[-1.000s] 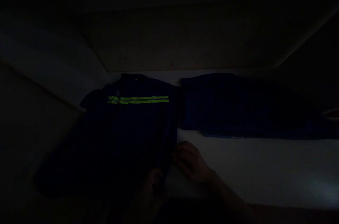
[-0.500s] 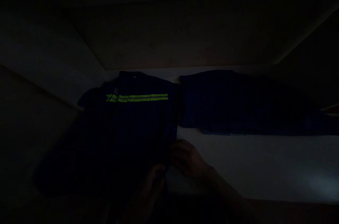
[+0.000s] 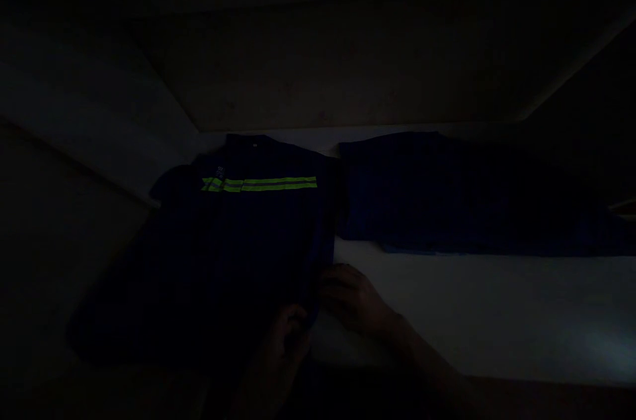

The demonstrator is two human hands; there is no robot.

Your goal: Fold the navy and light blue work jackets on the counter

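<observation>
A dark blue work jacket (image 3: 248, 228) with a yellow-green reflective stripe across it lies spread on a pale surface, collar toward the far side. My left hand (image 3: 285, 340) is at the jacket's near right edge, fingers bent and pinching the cloth. Just to its right, my right hand (image 3: 355, 301) has its fingers curled on the same edge. The picture is very dark, so the fingertips and the lower part of the jacket are hard to make out.
Another dark blue garment (image 3: 412, 195) lies to the right, close beside the jacket. The pale tabletop (image 3: 472, 314) shows in front of it, with a faint bright patch at far right. A board-like panel (image 3: 322, 69) rises behind.
The view has shifted very slightly and grown a little darker. Both hands stay at the jacket's edge, with the left fingers a touch higher.
</observation>
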